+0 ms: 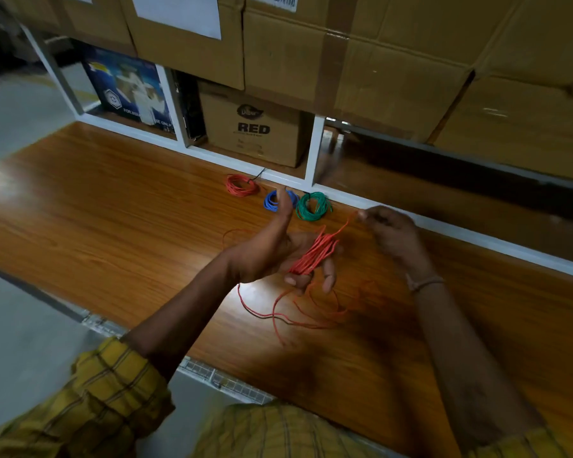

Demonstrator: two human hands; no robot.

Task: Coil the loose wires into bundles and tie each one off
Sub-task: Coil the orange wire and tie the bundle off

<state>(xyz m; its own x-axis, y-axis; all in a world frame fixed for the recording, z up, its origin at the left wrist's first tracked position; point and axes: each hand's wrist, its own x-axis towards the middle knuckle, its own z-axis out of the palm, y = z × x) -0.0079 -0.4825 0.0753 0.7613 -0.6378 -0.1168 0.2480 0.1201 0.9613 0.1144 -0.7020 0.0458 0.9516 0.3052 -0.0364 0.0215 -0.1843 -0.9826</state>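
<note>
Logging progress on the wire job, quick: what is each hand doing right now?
Left hand: holds the coil of orange wire wound around its fingers.
Right hand: pinches the wire's free strand, pulled taut from the coil.

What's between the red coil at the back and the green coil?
In the head view, the blue coil lies between the red coil and the green coil, partly hidden behind the raised thumb of the left hand.
</note>
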